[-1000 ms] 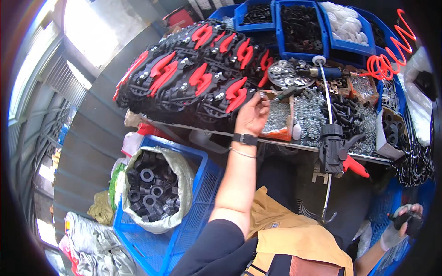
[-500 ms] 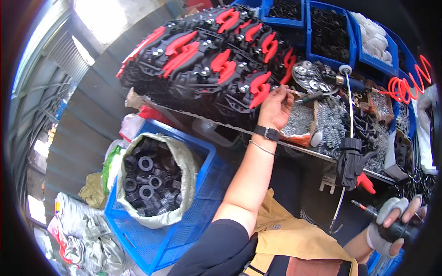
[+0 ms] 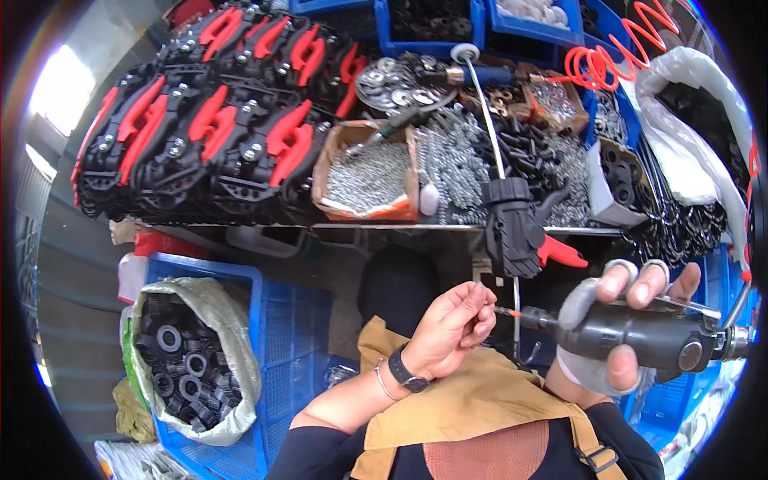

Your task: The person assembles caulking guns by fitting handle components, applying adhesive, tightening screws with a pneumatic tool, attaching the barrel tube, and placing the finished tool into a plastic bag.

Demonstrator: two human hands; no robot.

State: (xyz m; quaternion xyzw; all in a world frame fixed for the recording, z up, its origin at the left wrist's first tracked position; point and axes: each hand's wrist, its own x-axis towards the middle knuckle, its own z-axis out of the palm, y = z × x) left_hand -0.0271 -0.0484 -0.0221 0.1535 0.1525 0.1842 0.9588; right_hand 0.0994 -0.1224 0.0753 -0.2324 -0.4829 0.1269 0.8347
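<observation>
My right hand [image 3: 620, 324], in a pale fingerless glove, is wrapped round a black air screwdriver [image 3: 648, 336] that lies level and points left. Its slim bit [image 3: 512, 313], with a red-orange band, reaches my left hand [image 3: 456, 328]. The bare left fingers are pinched together at the bit's tip; whatever is between them is too small to make out. Just above the bit, a black plastic clamp body [image 3: 512, 228] with a red trigger [image 3: 562, 252] sits on an upright metal rod [image 3: 484, 104], whose lower end passes behind the bit.
Rows of black clamp bodies with red levers [image 3: 212, 128] fill the bench's left. Beside them stand a box of small screws [image 3: 368, 180], loose springs [image 3: 452, 164] and blue bins [image 3: 432, 50]. A sack of black rings [image 3: 232, 312] rests in a blue crate [image 3: 292, 352]. A red coiled hose [image 3: 596, 68] hangs at right.
My left hand has come back from the bench by the clamp bodies to the screwdriver's tip. My right hand has raised the screwdriver and brought it inward. The view has swung right.
</observation>
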